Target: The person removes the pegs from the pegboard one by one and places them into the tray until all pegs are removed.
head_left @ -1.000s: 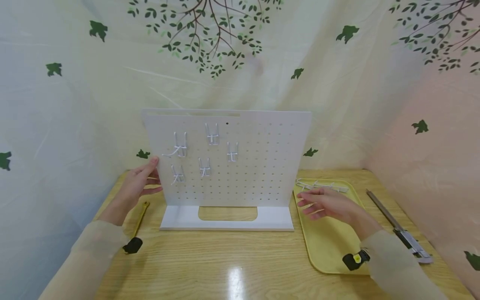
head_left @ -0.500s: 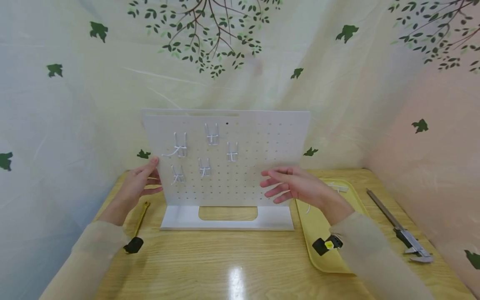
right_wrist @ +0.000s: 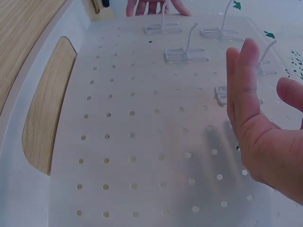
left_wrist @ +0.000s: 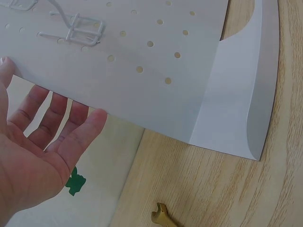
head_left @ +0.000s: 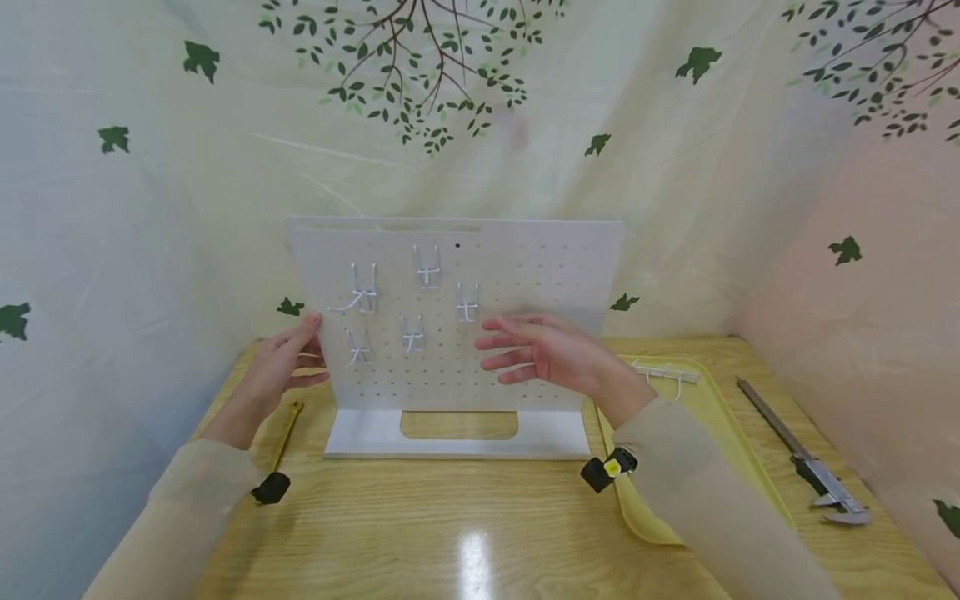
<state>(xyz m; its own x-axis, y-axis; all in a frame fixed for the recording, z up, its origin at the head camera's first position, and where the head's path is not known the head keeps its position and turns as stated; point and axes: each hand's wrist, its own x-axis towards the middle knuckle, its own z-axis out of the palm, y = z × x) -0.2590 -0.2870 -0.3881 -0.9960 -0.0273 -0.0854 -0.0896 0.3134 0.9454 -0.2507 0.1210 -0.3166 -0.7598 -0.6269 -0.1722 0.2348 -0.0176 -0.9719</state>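
A white pegboard [head_left: 540, 292] stands upright on its white base [head_left: 363, 429], with several white wire hooks hung on its left half. My left hand [head_left: 281, 358] holds the board's left edge, thumb on the front and fingers reaching behind; the left wrist view shows those fingers [left_wrist: 57, 106] passing behind the edge. In front of the board's right half is my right hand [head_left: 543, 354], fingers extended and slightly apart, nothing in it. Its fingertips come close to a wire hook [head_left: 468, 304]. In the right wrist view the right hand [right_wrist: 265, 127] overlaps part of another hook [right_wrist: 220, 95].
At right lies a yellow tray [head_left: 720, 417], partly under my right sleeve, holding a white hook rail [head_left: 667, 372]. Beyond it is a caliper [head_left: 806, 462]. A yellow wrench [head_left: 287, 433] rests left of the base on the wooden table [head_left: 420, 517]. Fabric hangs behind.
My right hand has moved left from over the yellow tray to in front of the pegboard, uncovering the hook rail. My left hand stays at the board's left edge.
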